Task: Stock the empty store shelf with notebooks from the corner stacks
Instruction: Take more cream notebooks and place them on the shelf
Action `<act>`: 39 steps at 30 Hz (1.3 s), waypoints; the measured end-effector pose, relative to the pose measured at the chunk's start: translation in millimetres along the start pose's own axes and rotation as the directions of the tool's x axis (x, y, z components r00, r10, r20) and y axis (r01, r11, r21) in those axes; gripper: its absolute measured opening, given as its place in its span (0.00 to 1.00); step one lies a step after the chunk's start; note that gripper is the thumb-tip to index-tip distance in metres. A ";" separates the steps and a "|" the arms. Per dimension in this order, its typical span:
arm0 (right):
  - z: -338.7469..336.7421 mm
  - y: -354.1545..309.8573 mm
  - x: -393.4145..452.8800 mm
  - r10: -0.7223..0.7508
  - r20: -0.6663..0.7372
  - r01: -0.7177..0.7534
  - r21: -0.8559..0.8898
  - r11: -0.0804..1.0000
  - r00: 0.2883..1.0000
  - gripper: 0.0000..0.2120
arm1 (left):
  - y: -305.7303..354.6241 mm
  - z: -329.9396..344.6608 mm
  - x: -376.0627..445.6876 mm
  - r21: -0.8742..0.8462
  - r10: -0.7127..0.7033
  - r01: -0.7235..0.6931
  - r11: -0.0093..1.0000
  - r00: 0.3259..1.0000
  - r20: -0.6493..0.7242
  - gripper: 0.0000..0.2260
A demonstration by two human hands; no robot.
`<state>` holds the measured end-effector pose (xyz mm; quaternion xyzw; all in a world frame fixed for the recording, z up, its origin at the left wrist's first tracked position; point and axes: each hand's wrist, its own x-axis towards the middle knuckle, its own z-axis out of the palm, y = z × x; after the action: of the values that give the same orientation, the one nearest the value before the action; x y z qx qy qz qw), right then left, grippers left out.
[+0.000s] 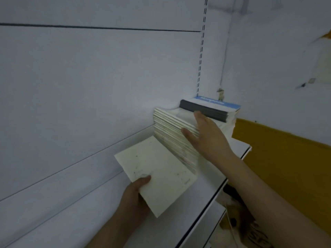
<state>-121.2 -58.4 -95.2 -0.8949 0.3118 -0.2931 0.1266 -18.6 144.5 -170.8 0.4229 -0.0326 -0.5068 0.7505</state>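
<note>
Head view: both forearms cut off by the bottom and right frame edges. Print on the blue-topped stack (215, 107) is blurred, unreadable. Stuff below the shelf edge at lower right is dark and cluttered, can't make out what it is. Fingers of the left hand (136, 196) under the cover are hidden; only the thumb shows on top.

Left hand grips a cream notebook (157, 174) at its near corner, thumb on the cover, held tilted against the near end of the notebook row (176, 138). Right hand (202, 133) is flat, fingers straight, pressing against the side of that row, gripping nothing. Row stands on the white shelf (206, 190) near the right corner, blue-topped stack just behind it.

White back panel (89, 86), slotted upright (201, 51), yellow wall band (286, 158) right. Dim light.
</note>
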 end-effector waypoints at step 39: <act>70.1 -89.0 -125.1 -0.152 0.158 0.111 0.240 0.964 0.976 0.31 | 14.6 -15.7 9.1 -0.061 0.034 -0.029 0.998 0.997 0.074 0.26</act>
<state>-115.2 92.6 -170.4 -0.9153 0.2032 -0.2550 0.2364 4.0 148.7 -174.6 0.3805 -0.0524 -0.5111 0.7689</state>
